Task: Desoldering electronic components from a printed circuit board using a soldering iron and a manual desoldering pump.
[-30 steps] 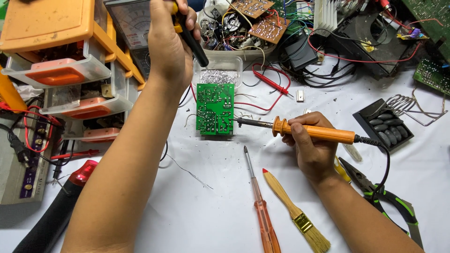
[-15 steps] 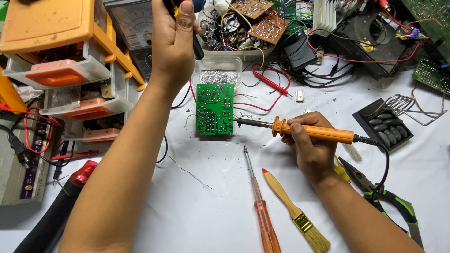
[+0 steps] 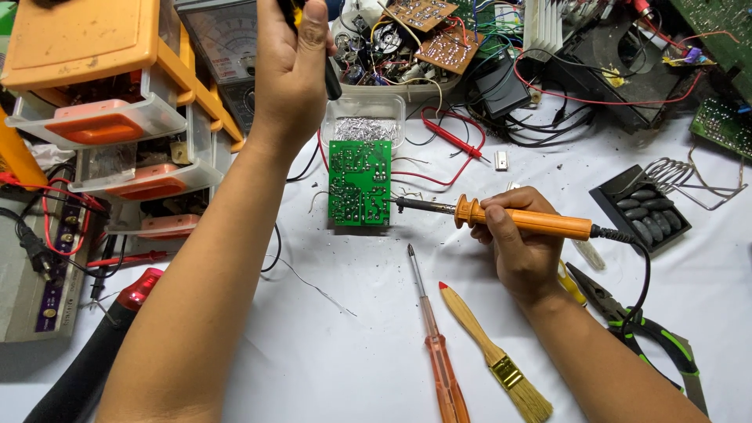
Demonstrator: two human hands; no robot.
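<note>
A green circuit board [image 3: 359, 182] lies solder-side up on the white table. My right hand [image 3: 523, 244] grips an orange-handled soldering iron [image 3: 509, 219], its metal tip resting at the board's right edge. My left hand [image 3: 292, 66] is raised at the top of the view, closed around a black tool with a yellow part [image 3: 332, 78], in front of an analogue meter [image 3: 223, 39]. The tool's upper end is hidden by the hand and the frame edge.
An orange drawer cabinet [image 3: 102, 102] stands at the left. A transparent orange screwdriver [image 3: 435, 348], a small brush [image 3: 493, 356] and green-handled pliers [image 3: 642, 329] lie near my right arm. A clear box of metal bits [image 3: 364, 125], red probes, wires and loose boards crowd the back.
My left hand has lifted the black tool up and turned it more upright near the meter. My right hand and the soldering iron have stayed in place.
</note>
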